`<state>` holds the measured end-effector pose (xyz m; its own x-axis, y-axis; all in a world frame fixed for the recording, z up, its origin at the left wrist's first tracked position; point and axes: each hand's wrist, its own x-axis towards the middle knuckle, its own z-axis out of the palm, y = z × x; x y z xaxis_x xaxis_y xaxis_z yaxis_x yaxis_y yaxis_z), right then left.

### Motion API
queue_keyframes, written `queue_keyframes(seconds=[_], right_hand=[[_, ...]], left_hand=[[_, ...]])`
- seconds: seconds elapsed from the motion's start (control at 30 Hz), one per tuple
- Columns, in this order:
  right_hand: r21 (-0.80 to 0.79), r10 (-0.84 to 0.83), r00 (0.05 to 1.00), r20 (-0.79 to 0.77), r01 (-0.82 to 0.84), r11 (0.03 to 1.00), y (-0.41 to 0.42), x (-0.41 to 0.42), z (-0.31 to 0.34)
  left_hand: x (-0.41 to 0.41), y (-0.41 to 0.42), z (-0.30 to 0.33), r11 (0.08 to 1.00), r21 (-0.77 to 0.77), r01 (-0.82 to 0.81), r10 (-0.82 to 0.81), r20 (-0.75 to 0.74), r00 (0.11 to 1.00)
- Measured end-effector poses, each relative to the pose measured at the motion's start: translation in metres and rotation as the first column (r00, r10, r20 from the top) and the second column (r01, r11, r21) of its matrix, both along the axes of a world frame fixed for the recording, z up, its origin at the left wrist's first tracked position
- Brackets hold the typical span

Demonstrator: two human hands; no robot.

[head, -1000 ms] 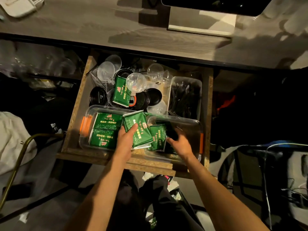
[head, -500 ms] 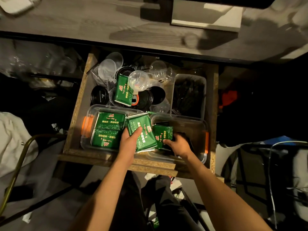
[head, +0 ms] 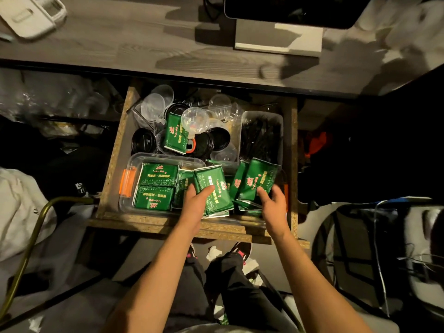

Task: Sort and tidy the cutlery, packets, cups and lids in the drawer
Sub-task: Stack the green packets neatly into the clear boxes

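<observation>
Head view, drawer: the open wooden drawer (head: 115,164) sits pulled out under the bench (head: 120,51).
Left hand: the left hand (head: 195,205) holds a stack of green packets (head: 213,186) at the front middle of the drawer, thumb on top and fingers (head: 189,191) curled round the stack's near edge.
Right hand: the right hand (head: 272,203) grips a second bunch of green packets (head: 258,181), raised and tilted over the front right container, with the thumb (head: 263,194) pressed on the top packet.
Left container: a clear container (head: 134,162) with an orange clip (head: 126,182) lies at the front left; two green packets (head: 156,186) lie flat in it, one behind the other.
Back of drawer: a loose green packet (head: 175,134) leans among clear cups (head: 194,120), clear lids (head: 153,106) and black lids (head: 143,144).
Cutlery: a clear tray (head: 262,116) at the back right holds dark cutlery (head: 260,140); single pieces cannot be told apart.
Bench: a monitor stand (head: 278,42) rests on it at the back, and a white object (head: 31,15) lies at its far left.
</observation>
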<state>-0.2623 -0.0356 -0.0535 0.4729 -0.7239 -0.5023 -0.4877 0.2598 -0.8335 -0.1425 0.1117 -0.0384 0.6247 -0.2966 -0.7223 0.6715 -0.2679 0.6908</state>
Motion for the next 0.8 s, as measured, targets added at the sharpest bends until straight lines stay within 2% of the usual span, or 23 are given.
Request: queue_keyframes(seconds=[0.17, 0.27, 0.4, 0.5, 0.57, 0.67, 0.8], right_hand=[[0.059, -0.265, 0.957, 0.117, 0.260, 0.964, 0.004, -0.001, 0.025], [0.188, -0.367, 0.910, 0.194, 0.333, 0.924, 0.013, -0.003, 0.042], [0.270, -0.343, 0.926, 0.161, 0.293, 0.917, 0.044, 0.007, 0.055], [0.242, -0.311, 0.941, 0.130, 0.274, 0.931, 0.064, 0.014, 0.061], [0.228, -0.284, 0.951, 0.126, 0.251, 0.941, 0.072, 0.017, 0.069], [0.207, -0.260, 0.958, 0.120, 0.232, 0.950, 0.078, 0.020, 0.080], [0.148, -0.255, 0.959, 0.123, 0.236, 0.960, 0.083, 0.027, 0.095]], left_hand=[[0.011, 0.004, 0.002, 0.998, -0.028, 0.048, -0.048, 0.002, 0.999], [0.013, 0.008, 0.017, 0.996, -0.055, 0.076, -0.076, -0.010, 0.997], [0.013, 0.009, 0.024, 0.989, -0.073, 0.125, -0.133, -0.104, 0.986], [0.010, 0.008, 0.035, 0.972, -0.139, 0.189, -0.207, -0.129, 0.970], [0.006, 0.011, 0.036, 0.952, -0.164, 0.257, -0.276, -0.102, 0.956], [0.005, 0.015, 0.042, 0.935, -0.100, 0.340, -0.343, -0.016, 0.939], [0.005, 0.014, 0.057, 0.930, -0.057, 0.363, -0.360, 0.054, 0.931]])
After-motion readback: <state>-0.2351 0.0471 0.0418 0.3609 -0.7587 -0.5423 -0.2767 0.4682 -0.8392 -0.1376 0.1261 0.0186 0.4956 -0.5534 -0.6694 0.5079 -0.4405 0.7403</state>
